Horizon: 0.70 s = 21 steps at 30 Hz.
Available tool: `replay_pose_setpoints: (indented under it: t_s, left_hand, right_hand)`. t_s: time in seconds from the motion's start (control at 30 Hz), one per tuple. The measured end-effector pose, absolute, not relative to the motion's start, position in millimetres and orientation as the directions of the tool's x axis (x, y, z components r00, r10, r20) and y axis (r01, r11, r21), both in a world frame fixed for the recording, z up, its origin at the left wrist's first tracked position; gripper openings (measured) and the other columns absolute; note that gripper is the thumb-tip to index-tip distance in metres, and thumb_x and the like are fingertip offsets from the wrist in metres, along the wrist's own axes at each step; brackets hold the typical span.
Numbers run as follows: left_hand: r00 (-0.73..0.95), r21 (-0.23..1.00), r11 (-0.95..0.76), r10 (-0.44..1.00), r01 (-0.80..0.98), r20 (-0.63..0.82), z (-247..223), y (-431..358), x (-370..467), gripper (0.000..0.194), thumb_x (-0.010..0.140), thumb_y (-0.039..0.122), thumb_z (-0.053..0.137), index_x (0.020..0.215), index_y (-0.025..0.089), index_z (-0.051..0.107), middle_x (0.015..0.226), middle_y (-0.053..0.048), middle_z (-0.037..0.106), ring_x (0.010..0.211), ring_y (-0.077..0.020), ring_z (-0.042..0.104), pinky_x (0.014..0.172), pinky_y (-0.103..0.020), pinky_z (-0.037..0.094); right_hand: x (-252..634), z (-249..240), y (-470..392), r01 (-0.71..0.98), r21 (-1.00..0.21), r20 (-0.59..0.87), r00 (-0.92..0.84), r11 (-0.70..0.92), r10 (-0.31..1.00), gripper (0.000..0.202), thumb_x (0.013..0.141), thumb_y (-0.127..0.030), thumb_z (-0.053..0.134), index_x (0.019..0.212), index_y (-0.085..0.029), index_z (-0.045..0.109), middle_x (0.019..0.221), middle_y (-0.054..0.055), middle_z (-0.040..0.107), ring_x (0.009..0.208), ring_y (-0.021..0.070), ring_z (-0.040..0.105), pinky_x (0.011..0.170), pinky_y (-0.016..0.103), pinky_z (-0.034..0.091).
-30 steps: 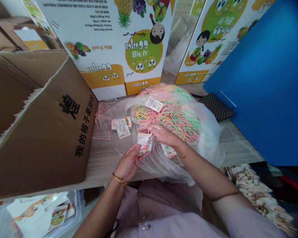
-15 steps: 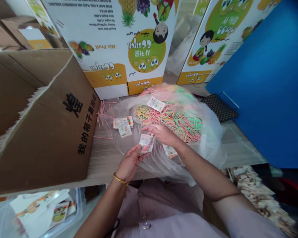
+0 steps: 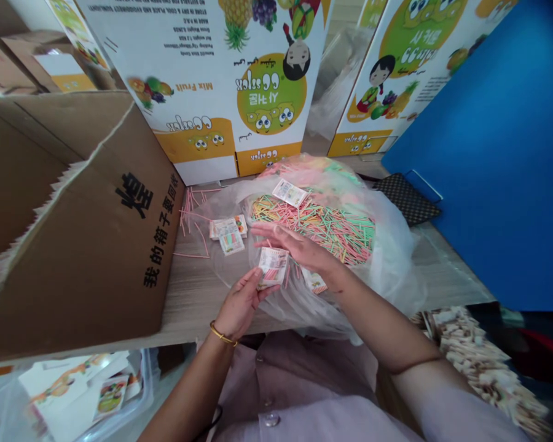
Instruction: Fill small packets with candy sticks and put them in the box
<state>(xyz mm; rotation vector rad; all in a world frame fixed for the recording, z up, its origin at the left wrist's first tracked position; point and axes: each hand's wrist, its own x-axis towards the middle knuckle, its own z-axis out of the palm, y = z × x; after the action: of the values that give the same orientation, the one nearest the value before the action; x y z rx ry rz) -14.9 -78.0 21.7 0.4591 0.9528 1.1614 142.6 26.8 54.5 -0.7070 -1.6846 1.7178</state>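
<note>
My left hand [image 3: 241, 302] pinches the lower left edge of a small clear-and-white packet [image 3: 273, 267] with pink sticks inside. Just above the packet's top edge, my right hand [image 3: 299, 247] is spread with its fingers extended to the left, holding nothing visible. Behind it lies a large clear plastic bag [image 3: 391, 233] full of pink, green and yellow candy sticks [image 3: 336, 230]. One packet [image 3: 290, 192] rests on the sticks. Stacked packets [image 3: 231, 238] lie left of my hands, and another packet [image 3: 314, 280] is partly under my right wrist.
A tall brown carton [image 3: 87, 245] stands at the left, near loose pink sticks [image 3: 201, 240]. Printed boxes [image 3: 203, 92] stand behind the bag. On the right are a blue panel [image 3: 488, 159] and a checkered pouch [image 3: 408, 199]. A plastic bin [image 3: 150, 380] holds packets below.
My right hand has opened, its fingers stretching out to the left above the packet. My left hand still holds the packet in nearly the same place.
</note>
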Motion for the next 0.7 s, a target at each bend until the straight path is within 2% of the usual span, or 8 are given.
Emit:
replay_pose_setpoints:
  t_s: [0.13,0.2,0.3,0.37,0.5,0.6,0.7]
  left_hand:
    - [0.107,0.735,0.376,0.916,-0.564,-0.386,23,-78,-13,0.032,0.076,0.044,0.084,0.095,0.019,0.078,0.105,-0.005,0.079,0.097,-0.0218,0.072,0.097,-0.042,0.059]
    - [0.102,0.727,0.374,0.915,-0.576,-0.390,24,-78,-13,0.034,0.077,0.044,0.084,0.099,0.019,0.078,0.110,-0.006,0.079,0.103,-0.0241,0.072,0.099,-0.043,0.058]
    - [0.080,0.709,0.362,0.914,-0.605,-0.399,23,-77,-14,0.032,0.076,0.041,0.085,0.098,0.019,0.079,0.114,-0.007,0.079,0.105,-0.0248,0.071,0.099,-0.042,0.058]
    - [0.078,0.701,0.358,0.914,-0.616,-0.398,22,-77,-14,0.029,0.078,0.039,0.084,0.098,0.019,0.079,0.114,-0.007,0.079,0.105,-0.0238,0.071,0.098,-0.041,0.058]
    - [0.061,0.690,0.336,0.918,-0.641,-0.391,18,-75,-14,0.020,0.082,0.034,0.081,0.095,0.018,0.079,0.109,-0.005,0.078,0.102,-0.0200,0.071,0.098,-0.039,0.059]
    - [0.044,0.664,0.327,0.913,-0.672,-0.406,17,-75,-16,0.019,0.084,0.033,0.080,0.096,0.019,0.078,0.111,-0.005,0.077,0.100,-0.0190,0.070,0.094,-0.039,0.061]
    - [0.052,0.661,0.332,0.912,-0.673,-0.406,20,-77,-18,0.026,0.084,0.035,0.079,0.106,0.020,0.076,0.118,-0.007,0.075,0.103,-0.0209,0.070,0.092,-0.041,0.062]
  right_hand:
    - [144,50,37,0.062,-0.998,-0.053,-0.736,-0.011,0.675,0.042,0.094,-0.057,0.064,0.117,-0.024,0.074,0.111,0.007,0.078,0.099,0.0215,0.074,0.089,0.036,0.058]
    - [143,45,40,0.041,-0.998,-0.058,-0.652,-0.041,0.756,0.038,0.096,-0.053,0.062,0.115,-0.023,0.074,0.103,0.007,0.079,0.092,0.0217,0.075,0.085,0.037,0.059]
    - [139,42,34,-0.079,-0.997,0.030,-0.459,-0.007,0.888,0.040,0.102,-0.050,0.050,0.126,-0.024,0.068,0.111,0.008,0.079,0.104,0.0226,0.074,0.097,0.042,0.056]
    - [135,44,24,-0.029,-0.996,0.087,-0.402,0.082,0.911,0.043,0.104,-0.051,0.045,0.132,-0.025,0.065,0.115,0.007,0.078,0.115,0.0228,0.070,0.107,0.045,0.050]
    - [132,51,5,0.096,-0.968,0.160,-0.480,0.233,0.863,0.055,0.105,-0.060,0.038,0.138,-0.024,0.063,0.130,0.007,0.072,0.130,0.0220,0.061,0.119,0.043,0.039]
    - [138,49,6,0.143,-0.961,0.118,-0.562,0.237,0.818,0.061,0.103,-0.067,0.036,0.128,-0.023,0.071,0.147,0.009,0.061,0.133,0.0245,0.058,0.116,0.042,0.042]
    - [143,42,16,0.178,-0.965,0.057,-0.569,0.191,0.820,0.063,0.100,-0.067,0.045,0.140,-0.022,0.063,0.153,0.012,0.054,0.137,0.0267,0.055,0.115,0.044,0.043]
